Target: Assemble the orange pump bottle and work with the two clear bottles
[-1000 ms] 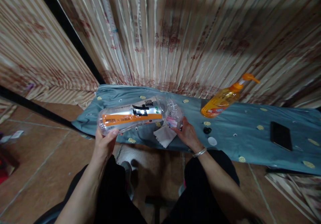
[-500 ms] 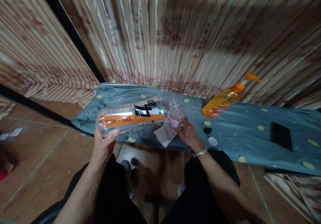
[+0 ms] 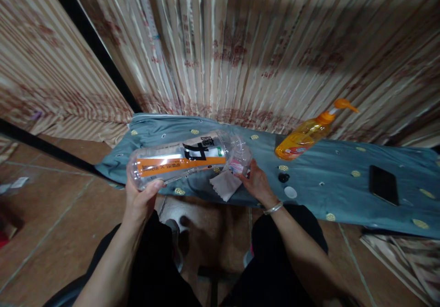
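Observation:
My left hand [image 3: 142, 197] is wrapped round the base end of a large clear plastic bottle [image 3: 178, 158] with an orange, silver and black label. The bottle lies nearly level, its neck end toward the right. In my right hand [image 3: 257, 183] is a small clear plastic bottle [image 3: 242, 158] with a pink-and-white label, its top meeting or overlapping the large bottle's neck; I cannot tell exactly how they join. A pale scalloped-edged cloth [image 3: 225, 185] hangs just below, near my right fingers. Nothing can be made out inside the large bottle.
On the blue-green covered bench [image 3: 330, 178] stand an orange pump bottle [image 3: 300, 139], a small black cap [image 3: 283, 178], a white disc [image 3: 290, 192] and a black phone [image 3: 384, 185]. A striped curtain [image 3: 220, 46] hangs behind. Dark poles [image 3: 92, 46] cross at left.
The base end of the large bottle has shifted slightly left and down in my left hand's grasp. My right hand and the small bottle stay nearly still.

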The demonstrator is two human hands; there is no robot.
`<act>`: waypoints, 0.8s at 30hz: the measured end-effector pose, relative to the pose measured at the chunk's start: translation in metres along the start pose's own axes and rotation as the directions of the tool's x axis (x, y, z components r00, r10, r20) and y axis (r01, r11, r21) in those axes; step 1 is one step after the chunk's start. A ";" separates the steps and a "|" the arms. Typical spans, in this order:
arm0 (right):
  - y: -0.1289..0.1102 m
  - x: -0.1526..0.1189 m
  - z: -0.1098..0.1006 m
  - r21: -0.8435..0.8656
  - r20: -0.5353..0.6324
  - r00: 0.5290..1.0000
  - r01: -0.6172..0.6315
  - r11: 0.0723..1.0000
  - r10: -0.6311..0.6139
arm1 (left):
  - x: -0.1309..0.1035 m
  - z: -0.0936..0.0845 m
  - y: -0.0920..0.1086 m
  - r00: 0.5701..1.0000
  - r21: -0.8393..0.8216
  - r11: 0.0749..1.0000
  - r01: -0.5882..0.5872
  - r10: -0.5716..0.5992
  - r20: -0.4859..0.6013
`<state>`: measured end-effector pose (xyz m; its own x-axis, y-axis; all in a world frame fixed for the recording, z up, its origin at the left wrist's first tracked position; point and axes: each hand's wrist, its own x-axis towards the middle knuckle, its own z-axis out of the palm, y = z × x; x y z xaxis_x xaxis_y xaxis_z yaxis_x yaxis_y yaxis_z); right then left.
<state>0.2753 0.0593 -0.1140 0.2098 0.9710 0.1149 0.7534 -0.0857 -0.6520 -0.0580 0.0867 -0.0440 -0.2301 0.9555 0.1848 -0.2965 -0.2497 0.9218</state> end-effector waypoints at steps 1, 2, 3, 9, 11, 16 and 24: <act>0.000 0.000 0.000 -0.004 -0.001 1.000 0.002 1.000 -0.002 | 0.000 0.000 0.000 1.000 -0.005 1.000 -0.003 0.003 -0.002; 0.000 0.000 0.000 -0.007 -0.004 1.000 0.006 1.000 -0.006 | 0.000 0.000 0.001 1.000 -0.011 1.000 -0.006 0.005 -0.003; -0.001 0.000 0.000 -0.009 -0.007 1.000 0.008 1.000 -0.008 | -0.001 0.001 0.001 1.000 -0.016 1.000 -0.006 0.006 -0.004; -0.007 0.001 -0.003 -0.027 0.014 1.000 -0.020 0.999 0.021 | -0.003 0.002 0.005 1.000 -0.006 1.000 -0.012 0.012 -0.008; -0.008 0.001 -0.004 -0.033 0.023 0.999 -0.027 0.999 0.028 | -0.003 0.003 0.006 1.000 -0.011 1.000 -0.012 0.012 -0.009; -0.006 0.001 -0.003 -0.063 0.015 1.000 -0.027 0.998 0.028 | -0.002 0.005 0.005 1.000 -0.018 1.000 -0.023 0.022 -0.020; 0.002 0.001 0.002 -0.048 -0.019 1.000 0.016 0.999 -0.017 | -0.004 0.003 0.003 0.998 0.031 0.998 -0.056 0.056 0.001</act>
<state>0.2758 0.0602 -0.1172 0.2089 0.9679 0.1399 0.7855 -0.0809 -0.6135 -0.0556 0.0828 -0.0412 -0.2455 0.9402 0.2362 -0.2545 -0.2976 0.9201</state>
